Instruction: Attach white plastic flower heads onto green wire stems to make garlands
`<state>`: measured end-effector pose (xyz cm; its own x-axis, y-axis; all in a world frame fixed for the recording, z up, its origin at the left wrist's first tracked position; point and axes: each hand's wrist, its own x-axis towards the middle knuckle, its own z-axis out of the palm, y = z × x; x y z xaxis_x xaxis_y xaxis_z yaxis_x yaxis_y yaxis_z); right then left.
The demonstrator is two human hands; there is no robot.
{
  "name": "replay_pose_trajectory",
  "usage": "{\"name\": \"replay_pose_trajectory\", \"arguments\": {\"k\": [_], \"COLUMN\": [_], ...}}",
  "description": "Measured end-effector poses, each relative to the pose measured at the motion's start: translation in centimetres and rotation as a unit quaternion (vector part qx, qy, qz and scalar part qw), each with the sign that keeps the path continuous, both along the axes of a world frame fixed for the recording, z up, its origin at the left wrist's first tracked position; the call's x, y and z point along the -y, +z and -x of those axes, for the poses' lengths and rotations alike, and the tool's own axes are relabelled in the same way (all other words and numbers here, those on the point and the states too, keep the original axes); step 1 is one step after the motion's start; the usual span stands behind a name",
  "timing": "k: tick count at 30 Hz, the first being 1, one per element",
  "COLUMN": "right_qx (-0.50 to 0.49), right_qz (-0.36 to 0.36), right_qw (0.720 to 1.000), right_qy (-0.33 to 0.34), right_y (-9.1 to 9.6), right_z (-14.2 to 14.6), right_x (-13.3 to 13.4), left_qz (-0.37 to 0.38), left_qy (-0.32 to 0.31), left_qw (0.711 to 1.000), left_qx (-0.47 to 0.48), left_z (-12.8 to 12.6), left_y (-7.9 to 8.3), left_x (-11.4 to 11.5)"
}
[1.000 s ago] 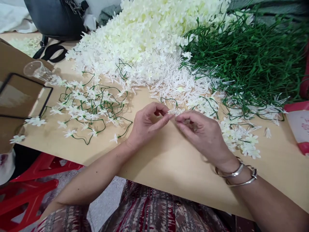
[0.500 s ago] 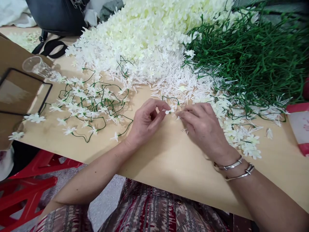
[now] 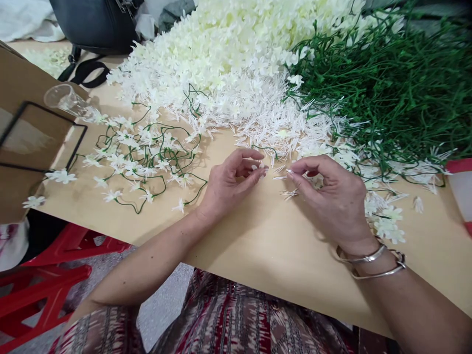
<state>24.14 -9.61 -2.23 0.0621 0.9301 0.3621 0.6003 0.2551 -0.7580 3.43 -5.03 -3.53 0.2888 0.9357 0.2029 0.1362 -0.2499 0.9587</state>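
Observation:
Over the table in front of me, my left hand (image 3: 231, 183) is closed with thumb and fingers pinching a small white artificial flower (image 3: 260, 167), partly hidden by the fingertips. To its right, my right hand (image 3: 330, 199) pinches what looks like a thin white stamen stick (image 3: 289, 171) between thumb and forefinger. The two hands are apart. Loose white stamen sticks (image 3: 289, 194) lie on the table between them. Just beyond the hands, a curved green plastic stem (image 3: 266, 147) rests near the big heap of white stamens (image 3: 263, 125).
White flowers on green stems (image 3: 136, 162) lie spread at left, by a tipped clear plastic cup (image 3: 70, 102) and a cardboard box (image 3: 22, 132). Cream petals (image 3: 221, 44) and green stems (image 3: 391, 93) are heaped behind. A black bag (image 3: 98, 24) sits at back left; red stools (image 3: 47, 290) stand below.
My right hand has drawn away to the right from my left hand, its thumb and forefinger now pinching a thin white stick. My left hand keeps the white flower. The view has shifted slightly.

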Motion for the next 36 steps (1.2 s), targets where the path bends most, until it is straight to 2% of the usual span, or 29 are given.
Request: {"name": "replay_pose_trajectory", "arguments": {"k": [4, 10, 18, 22, 28, 33, 36], "right_qx": [-0.05, -0.048, -0.083, -0.118, -0.154, -0.17, -0.153], "right_qz": [0.005, -0.013, 0.013, 0.049, 0.041, 0.037, 0.017], "right_qw": [0.999, 0.998, 0.996, 0.992, 0.987, 0.985, 0.988], "right_qy": [0.011, 0.031, -0.003, -0.011, -0.016, -0.015, -0.018], "right_y": [0.3, 0.9, 0.8, 0.4, 0.1, -0.3, -0.4], "right_z": [0.4, 1.3, 1.9, 2.0, 2.2, 2.3, 2.3], "right_x": [0.2, 0.7, 1.2, 1.0, 0.7, 0.6, 0.5], "left_qz": [0.025, 0.066, 0.016, 0.004, -0.008, 0.011, 0.047], "left_qy": [0.017, 0.025, 0.019, -0.003, -0.066, -0.091, -0.09], "left_qw": [0.999, 0.995, 1.0, 1.0, 0.998, 0.996, 0.994], "left_qx": [0.043, 0.064, 0.006, -0.001, 0.0, 0.02, 0.032], "left_z": [-0.3, -0.8, -1.2, -1.2, -1.2, -1.3, -1.3], "left_y": [-0.3, 0.1, 0.3, 0.7, 0.5, 0.0, -0.1], "left_x": [-0.2, -0.1, 0.6, 0.9, 1.0, 0.8, 0.8]}}
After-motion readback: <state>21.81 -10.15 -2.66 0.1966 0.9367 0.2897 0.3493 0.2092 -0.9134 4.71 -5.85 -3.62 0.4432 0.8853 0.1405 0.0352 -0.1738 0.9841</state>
